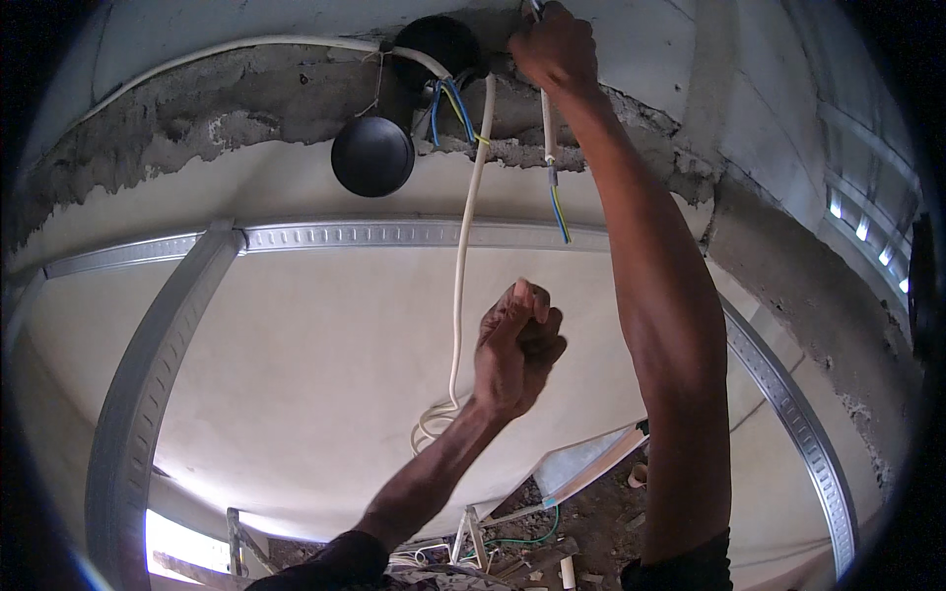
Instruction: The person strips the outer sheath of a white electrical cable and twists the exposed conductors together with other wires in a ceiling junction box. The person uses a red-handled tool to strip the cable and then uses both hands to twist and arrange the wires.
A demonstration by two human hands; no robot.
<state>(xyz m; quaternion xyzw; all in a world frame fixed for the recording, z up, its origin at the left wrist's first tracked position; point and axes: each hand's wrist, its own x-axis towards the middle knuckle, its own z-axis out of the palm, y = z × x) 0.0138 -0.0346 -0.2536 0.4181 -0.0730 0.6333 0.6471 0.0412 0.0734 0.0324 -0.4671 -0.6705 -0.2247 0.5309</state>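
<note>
Overhead, right hand [554, 47] clasps white cable [548, 128]; left hand [516, 347] fisted.

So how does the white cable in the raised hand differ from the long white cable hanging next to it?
The short white cable is gripped by the right hand and ends just below it in bare blue and yellow wires. The long white cable hangs free from the black junction box, untouched, running far lower into loose loops. Both are white-sheathed.
</note>
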